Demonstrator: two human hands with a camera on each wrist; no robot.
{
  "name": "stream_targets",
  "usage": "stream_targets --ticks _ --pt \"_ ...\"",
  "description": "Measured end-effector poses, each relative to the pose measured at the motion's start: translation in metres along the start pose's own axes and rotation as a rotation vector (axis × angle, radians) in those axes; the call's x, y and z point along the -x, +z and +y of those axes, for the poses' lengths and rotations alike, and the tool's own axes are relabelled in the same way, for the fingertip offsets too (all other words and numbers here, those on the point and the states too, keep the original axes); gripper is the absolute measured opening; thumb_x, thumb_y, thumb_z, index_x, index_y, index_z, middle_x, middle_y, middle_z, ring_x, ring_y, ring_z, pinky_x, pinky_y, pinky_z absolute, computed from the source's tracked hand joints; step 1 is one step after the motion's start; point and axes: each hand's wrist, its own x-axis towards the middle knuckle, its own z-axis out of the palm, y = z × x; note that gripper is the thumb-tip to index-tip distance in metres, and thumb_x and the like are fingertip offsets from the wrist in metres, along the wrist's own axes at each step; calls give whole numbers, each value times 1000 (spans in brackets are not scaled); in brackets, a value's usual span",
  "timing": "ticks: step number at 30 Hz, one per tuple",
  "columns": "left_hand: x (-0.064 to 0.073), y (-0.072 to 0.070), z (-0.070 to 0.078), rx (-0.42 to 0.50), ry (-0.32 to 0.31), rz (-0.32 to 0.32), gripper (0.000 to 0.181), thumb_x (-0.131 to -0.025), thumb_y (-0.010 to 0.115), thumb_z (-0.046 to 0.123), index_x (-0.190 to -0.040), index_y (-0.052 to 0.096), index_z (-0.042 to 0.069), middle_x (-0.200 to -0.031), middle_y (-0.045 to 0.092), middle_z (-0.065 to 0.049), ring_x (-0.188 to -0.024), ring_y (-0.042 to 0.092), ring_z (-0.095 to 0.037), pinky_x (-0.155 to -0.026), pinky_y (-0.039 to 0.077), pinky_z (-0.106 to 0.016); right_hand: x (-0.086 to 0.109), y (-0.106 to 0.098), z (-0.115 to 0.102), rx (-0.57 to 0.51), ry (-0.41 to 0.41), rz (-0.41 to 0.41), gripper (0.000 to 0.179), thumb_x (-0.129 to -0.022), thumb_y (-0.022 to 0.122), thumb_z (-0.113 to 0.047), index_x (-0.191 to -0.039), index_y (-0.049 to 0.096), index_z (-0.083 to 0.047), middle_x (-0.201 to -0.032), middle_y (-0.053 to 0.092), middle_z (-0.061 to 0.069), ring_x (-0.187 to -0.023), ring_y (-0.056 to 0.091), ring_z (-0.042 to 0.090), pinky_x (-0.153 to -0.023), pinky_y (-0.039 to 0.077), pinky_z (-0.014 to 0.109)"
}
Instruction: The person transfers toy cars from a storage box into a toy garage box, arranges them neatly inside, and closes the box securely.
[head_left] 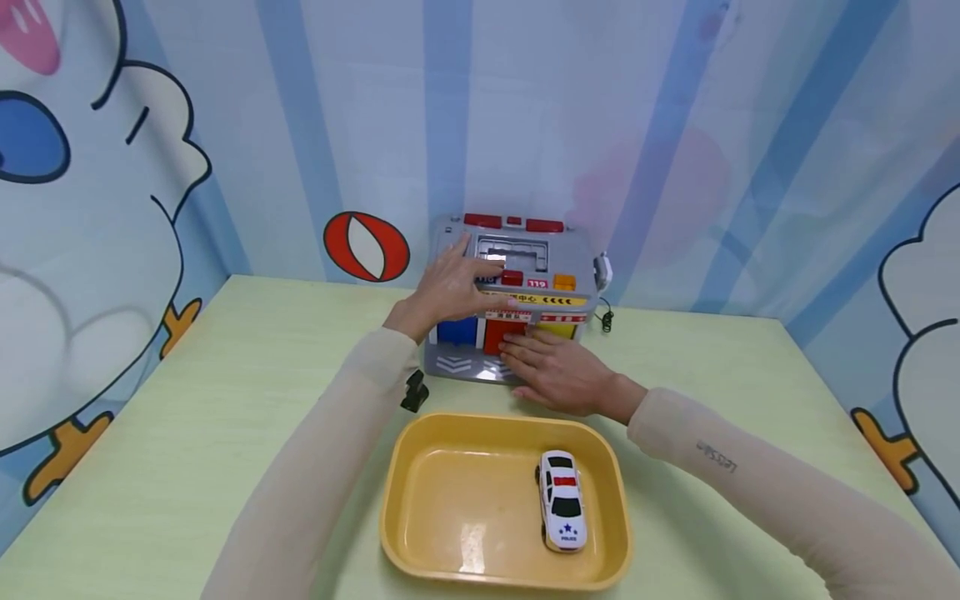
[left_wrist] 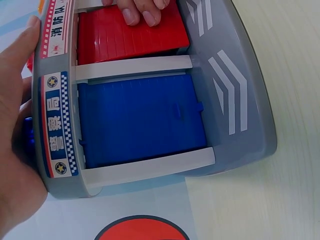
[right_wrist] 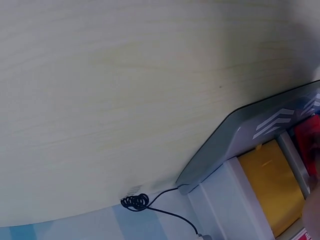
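Note:
A grey toy garage with blue, red and yellow doors stands at the back of the table. My left hand rests spread on its top, at the left side. The fingers of my right hand lie extended against the front, touching the red door. Next to the red door, the blue door is down. At the other end, the yellow door also appears down. In the right wrist view, only a blurred bit of my right hand shows at the edge.
A yellow tray sits in front of the garage, holding a white toy police car at its right. A coiled black cord lies beside the garage. A small black object is near my left sleeve. Printed cloth hangs behind.

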Motion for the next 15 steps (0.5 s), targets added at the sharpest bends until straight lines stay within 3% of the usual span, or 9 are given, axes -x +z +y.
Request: stream_targets --ticks 15 --pt "1 0 0 25 2 8 72 -82 71 62 -143 57 26 -163 34 -8 -158 3 -31 -122 14 -64 -3 0 -3 193 -17 -32 61 -104 42 -52 -150 45 -13 -155 46 6 -145 43 24 -123 29 46"
